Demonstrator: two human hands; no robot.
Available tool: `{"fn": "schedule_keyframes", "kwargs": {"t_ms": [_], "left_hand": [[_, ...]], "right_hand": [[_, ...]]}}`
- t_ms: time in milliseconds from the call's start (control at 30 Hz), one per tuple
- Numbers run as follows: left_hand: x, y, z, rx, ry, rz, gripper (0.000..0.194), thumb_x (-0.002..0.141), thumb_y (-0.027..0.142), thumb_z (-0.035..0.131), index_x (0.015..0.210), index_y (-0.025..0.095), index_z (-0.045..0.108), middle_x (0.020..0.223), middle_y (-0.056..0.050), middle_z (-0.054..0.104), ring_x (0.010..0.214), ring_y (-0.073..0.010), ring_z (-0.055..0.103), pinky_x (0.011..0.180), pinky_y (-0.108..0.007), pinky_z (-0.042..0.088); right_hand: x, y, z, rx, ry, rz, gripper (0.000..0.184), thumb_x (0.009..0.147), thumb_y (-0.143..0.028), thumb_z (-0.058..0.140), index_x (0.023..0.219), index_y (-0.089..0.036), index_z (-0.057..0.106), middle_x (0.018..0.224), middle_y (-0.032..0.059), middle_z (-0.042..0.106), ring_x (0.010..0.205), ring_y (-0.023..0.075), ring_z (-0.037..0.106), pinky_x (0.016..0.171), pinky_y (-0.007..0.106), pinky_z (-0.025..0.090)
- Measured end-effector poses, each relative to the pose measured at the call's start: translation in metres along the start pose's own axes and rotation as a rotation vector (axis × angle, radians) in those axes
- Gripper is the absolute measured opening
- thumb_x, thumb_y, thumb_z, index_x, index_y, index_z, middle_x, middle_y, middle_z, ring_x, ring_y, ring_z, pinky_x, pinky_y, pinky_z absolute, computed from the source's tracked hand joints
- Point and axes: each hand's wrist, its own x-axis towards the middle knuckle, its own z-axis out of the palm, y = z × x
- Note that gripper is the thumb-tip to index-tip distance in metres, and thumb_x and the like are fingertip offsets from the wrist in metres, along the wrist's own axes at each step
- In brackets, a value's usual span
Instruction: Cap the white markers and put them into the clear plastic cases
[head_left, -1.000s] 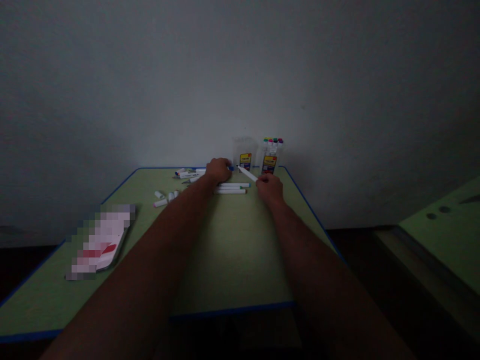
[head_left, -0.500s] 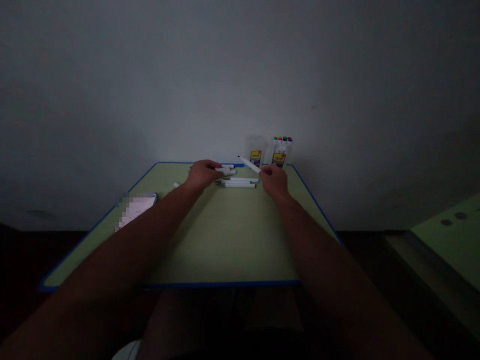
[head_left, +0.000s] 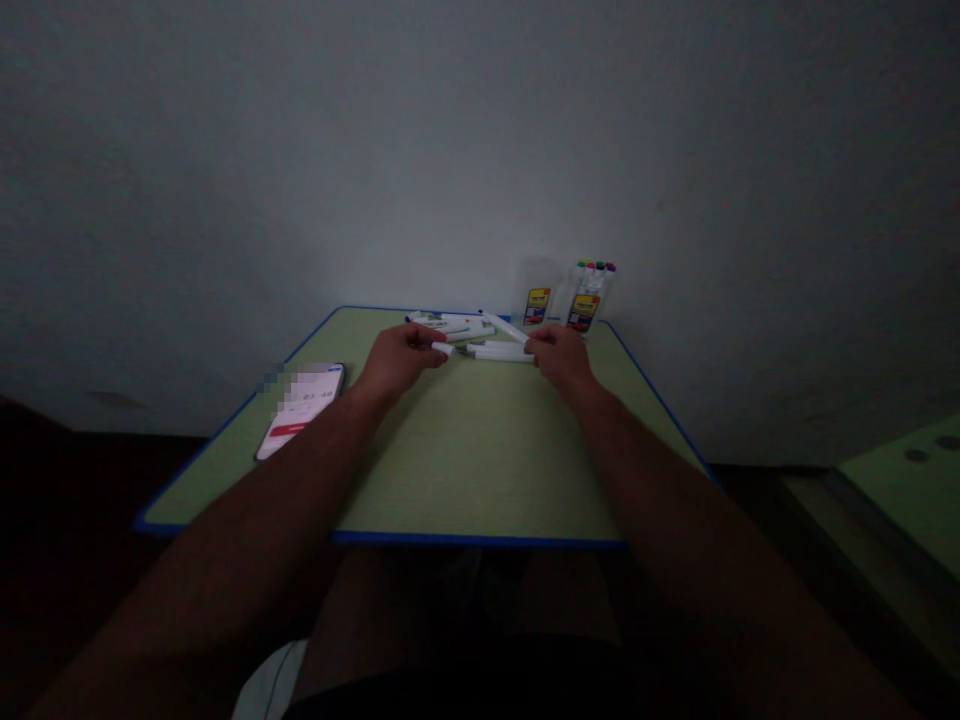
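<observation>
My left hand (head_left: 401, 358) pinches a short white piece, seemingly a marker cap (head_left: 444, 348), between thumb and fingers. To its right, my right hand (head_left: 559, 355) is closed round one end of a white marker (head_left: 504, 326). That marker tilts up to the left, its dark tip away from the hand. Below it, white markers (head_left: 501, 352) lie side by side on the table, their right ends close to my right hand. Behind my left hand is a loose group of several more white markers (head_left: 450, 326).
At the back right stand a clear case (head_left: 538, 275) with a yellow label and a second case (head_left: 584, 310) full of markers with coloured caps. A phone (head_left: 300, 415) with a lit screen lies on the left of the blue-edged green table (head_left: 480, 450). A wall rises behind.
My left hand has come away from the markers at the back, nearer to me, and now pinches the short white piece. My right hand still holds its marker. The view has shifted slightly.
</observation>
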Motion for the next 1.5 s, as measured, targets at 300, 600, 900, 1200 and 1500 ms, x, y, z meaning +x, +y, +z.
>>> {"fn": "schedule_keyframes", "kwargs": {"t_ms": [300, 600, 900, 1200, 1500], "left_hand": [[-0.004, 0.004, 0.003, 0.172, 0.073, 0.174, 0.018, 0.066, 0.014, 0.076, 0.084, 0.018, 0.074, 0.077, -0.002, 0.069, 0.067, -0.0138, 0.058, 0.068, -0.030, 0.048], [-0.002, -0.001, 0.006, 0.249, 0.058, 0.236, 0.018, 0.069, 0.016, 0.074, 0.086, 0.017, 0.074, 0.078, -0.002, 0.069, 0.067, -0.0138, 0.057, 0.069, -0.031, 0.047], [-0.004, 0.003, 0.005, 0.238, 0.049, 0.205, 0.018, 0.067, 0.015, 0.074, 0.085, 0.017, 0.075, 0.071, 0.000, 0.066, 0.064, -0.0134, 0.054, 0.065, -0.031, 0.043], [0.001, -0.006, 0.005, 0.244, 0.019, 0.269, 0.014, 0.070, 0.018, 0.074, 0.083, 0.017, 0.075, 0.072, -0.001, 0.066, 0.065, -0.0137, 0.054, 0.064, -0.030, 0.042], [-0.002, -0.003, 0.005, 0.305, 0.033, 0.277, 0.017, 0.070, 0.018, 0.072, 0.086, 0.018, 0.074, 0.076, -0.001, 0.069, 0.069, -0.0152, 0.058, 0.070, -0.031, 0.046]], "right_hand": [[-0.006, 0.000, 0.005, 0.017, -0.009, -0.009, 0.008, 0.069, -0.020, 0.067, 0.075, -0.017, 0.071, 0.069, 0.0023, 0.066, 0.067, 0.0172, 0.061, 0.066, 0.032, 0.050], [-0.006, -0.002, 0.008, 0.042, -0.012, 0.001, 0.006, 0.066, -0.018, 0.068, 0.073, -0.018, 0.070, 0.065, 0.0005, 0.064, 0.064, 0.0169, 0.060, 0.065, 0.032, 0.049], [-0.005, 0.001, 0.011, 0.044, -0.024, -0.026, 0.004, 0.067, -0.018, 0.068, 0.070, -0.019, 0.069, 0.065, 0.0008, 0.065, 0.065, 0.0174, 0.061, 0.066, 0.033, 0.051], [-0.004, 0.003, 0.013, 0.003, -0.032, -0.053, 0.006, 0.070, -0.022, 0.067, 0.075, -0.019, 0.069, 0.071, 0.0021, 0.067, 0.070, 0.0184, 0.064, 0.069, 0.034, 0.053], [-0.008, 0.000, 0.011, -0.025, -0.015, -0.136, 0.011, 0.076, -0.029, 0.065, 0.078, -0.019, 0.069, 0.080, 0.0034, 0.071, 0.078, 0.0203, 0.066, 0.077, 0.036, 0.053]]}}
